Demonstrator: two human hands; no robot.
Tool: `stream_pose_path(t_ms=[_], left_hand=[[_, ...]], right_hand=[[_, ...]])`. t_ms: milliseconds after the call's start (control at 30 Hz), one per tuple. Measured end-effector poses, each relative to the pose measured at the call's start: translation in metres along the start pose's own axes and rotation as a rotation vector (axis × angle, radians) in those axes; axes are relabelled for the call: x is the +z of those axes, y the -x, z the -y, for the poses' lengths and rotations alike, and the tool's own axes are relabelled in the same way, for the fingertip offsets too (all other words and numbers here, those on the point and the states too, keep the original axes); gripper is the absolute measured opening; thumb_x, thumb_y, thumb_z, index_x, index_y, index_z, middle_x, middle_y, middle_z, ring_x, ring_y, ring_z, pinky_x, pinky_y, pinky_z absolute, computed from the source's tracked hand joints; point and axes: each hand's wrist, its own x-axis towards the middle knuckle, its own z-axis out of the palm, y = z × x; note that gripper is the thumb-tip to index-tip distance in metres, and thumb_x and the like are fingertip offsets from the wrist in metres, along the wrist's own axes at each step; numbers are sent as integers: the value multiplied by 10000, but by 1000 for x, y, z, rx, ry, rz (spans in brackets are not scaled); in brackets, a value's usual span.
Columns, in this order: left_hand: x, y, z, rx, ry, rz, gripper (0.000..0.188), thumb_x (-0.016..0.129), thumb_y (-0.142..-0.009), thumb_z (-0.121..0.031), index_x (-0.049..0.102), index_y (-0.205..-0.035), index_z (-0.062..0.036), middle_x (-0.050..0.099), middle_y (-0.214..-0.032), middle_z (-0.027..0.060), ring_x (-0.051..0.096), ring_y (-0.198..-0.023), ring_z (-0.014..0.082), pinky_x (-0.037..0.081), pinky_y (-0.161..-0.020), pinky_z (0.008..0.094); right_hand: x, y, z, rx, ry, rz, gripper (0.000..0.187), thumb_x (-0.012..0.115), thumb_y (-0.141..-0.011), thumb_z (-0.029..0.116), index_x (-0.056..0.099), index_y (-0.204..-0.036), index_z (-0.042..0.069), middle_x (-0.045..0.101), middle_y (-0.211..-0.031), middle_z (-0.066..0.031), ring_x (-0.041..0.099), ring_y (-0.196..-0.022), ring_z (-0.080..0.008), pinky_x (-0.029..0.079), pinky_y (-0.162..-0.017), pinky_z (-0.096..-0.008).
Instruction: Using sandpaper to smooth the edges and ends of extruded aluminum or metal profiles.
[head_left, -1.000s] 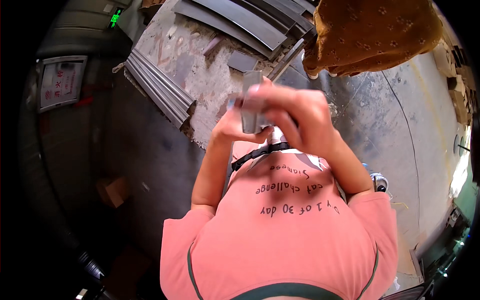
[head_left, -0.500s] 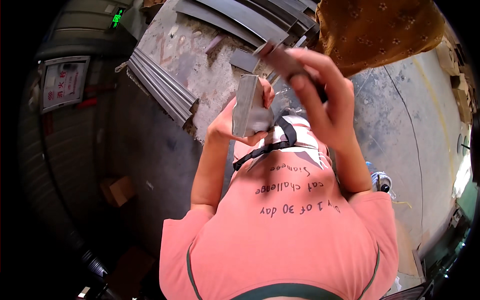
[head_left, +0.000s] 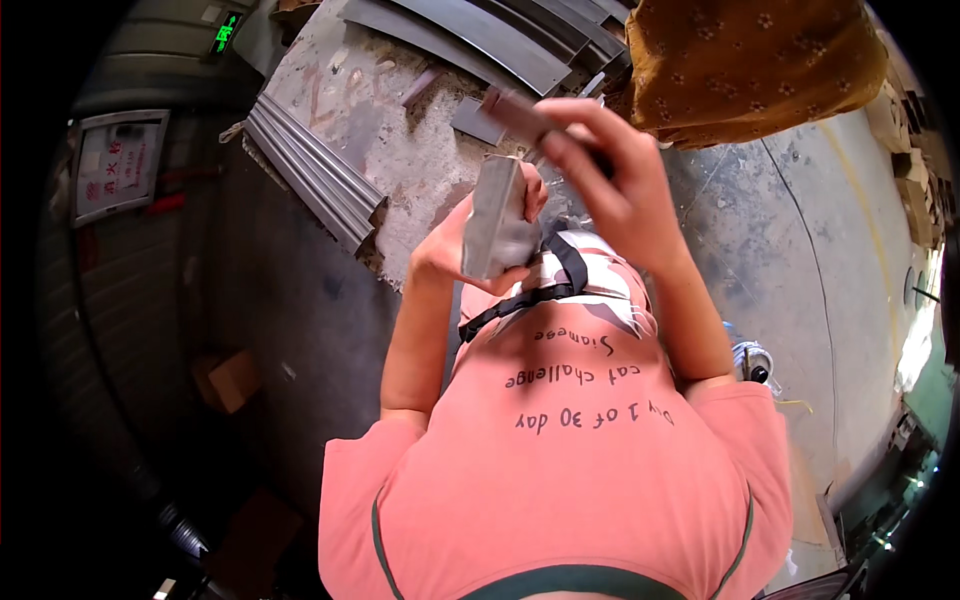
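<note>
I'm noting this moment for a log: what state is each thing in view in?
Left hand, closed around the gray block
Right hand, closed around the dark tool
Gray block, held, tilted
Dark tool, held, blurred
Ridged gray strips, lying side by side
Long metal sheets, piled, overlapping
Green sign, lit
Cardboard box, open or shut unclear

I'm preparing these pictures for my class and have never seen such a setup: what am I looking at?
There is no machine: these are a person's two bare hands. The view comes from a wide fisheye camera worn on the head, looking down, so straight edges bend near the rim. The left hand holds a grey, box-shaped, metal-looking block; the right hand grips a narrow, dark brown bar, slightly blurred, whose material I cannot tell. Beyond them, a pale, rough, stained surface carries ridged grey metal-looking strips and long, dark grey metal-looking sheets.
</note>
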Motion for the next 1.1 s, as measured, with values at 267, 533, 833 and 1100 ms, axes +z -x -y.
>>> stream_pose_path(t_ms=[267, 533, 833, 1100], left_hand=[[12, 0, -30, -378, 125, -55, 611, 839, -605, -165, 478, -1093, -97, 456, -1042, 38, 453, -970, 170, 408, -846, 305], [8, 0, -27, -201, -65, 66, 705, 888, -610, -237, 489, -1169, -77, 469, -1058, 13, 443, -954, 132, 384, -841, 295], [25, 2, -65, -585, 349, -180, 797, 945, -567, -239, 505, -1209, -69, 496, -1093, 30, 467, -999, 137, 417, -861, 300], [-14, 21, 5, -149, -67, 175, 893, 955, -572, -248, 492, -1310, -51, 508, -1167, 18, 478, -1058, 143, 425, -927, 303]], right_hand=[[10, 10, 6, 33, -189, 89, 215, 627, -1015, 148, 639, -1164, -6, 617, -751, -1, 537, -687, -39, 429, -604, -219], [6, 12, 13, 199, -586, 85, 223, 620, -1025, 179, 638, -1151, -4, 569, -745, 40, 426, -631, -10, 336, -539, -217], [5, 7, 3, 221, -691, 268, 266, 563, -1059, 192, 590, -1213, -24, 542, -747, 37, 528, -649, -36, 403, -561, -195], [-2, 0, 12, 360, -557, 384, 252, 601, -1038, 219, 654, -1122, -13, 556, -781, 57, 470, -667, -5, 355, -563, -195]])
